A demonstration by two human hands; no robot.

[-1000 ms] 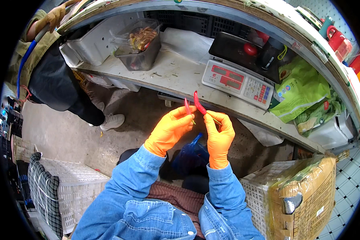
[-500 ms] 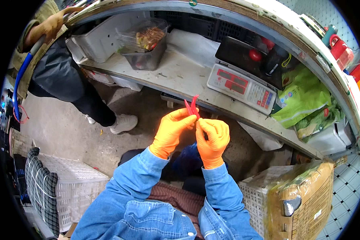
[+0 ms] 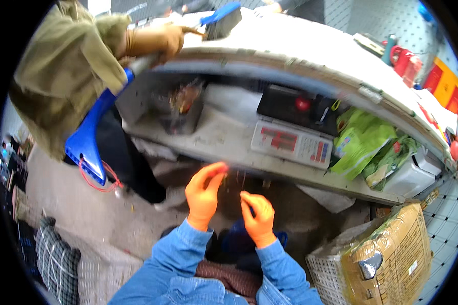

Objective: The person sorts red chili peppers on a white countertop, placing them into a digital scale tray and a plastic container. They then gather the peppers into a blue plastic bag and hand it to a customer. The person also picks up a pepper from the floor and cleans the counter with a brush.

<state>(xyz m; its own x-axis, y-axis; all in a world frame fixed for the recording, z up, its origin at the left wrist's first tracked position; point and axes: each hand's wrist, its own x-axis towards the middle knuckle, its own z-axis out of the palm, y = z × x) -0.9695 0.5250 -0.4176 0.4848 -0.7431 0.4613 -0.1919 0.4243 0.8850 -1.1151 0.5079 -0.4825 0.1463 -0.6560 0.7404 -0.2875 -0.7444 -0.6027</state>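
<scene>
My left hand (image 3: 202, 197), in an orange glove, is raised in front of me below the shelf edge. Its thumb and forefinger curve together, with a reddish blur at their tips that I cannot make out. Lower and to the right is my right hand (image 3: 258, 219), gloved the same way, its thumb and fingertips pressed together. What they hold, if anything, is too small to name. Thin, faint streaks show between the hands, smeared by motion. No red chili pepper can be made out clearly.
Beyond stands a shelf (image 3: 216, 147) bearing a scale (image 3: 291, 144), a plastic tub (image 3: 182, 121) and green bags (image 3: 364, 142). A co-worker's sleeve (image 3: 81, 66) and a blue-handled tool (image 3: 89, 140) are at left. A taped carton (image 3: 392, 254) and white basket (image 3: 323, 267) stand right.
My hands have parted and come lower; the red chili peppers held between them no longer show clearly. The view has shifted, bringing more of the countertop and the co-worker's blue-handled tool into sight.
</scene>
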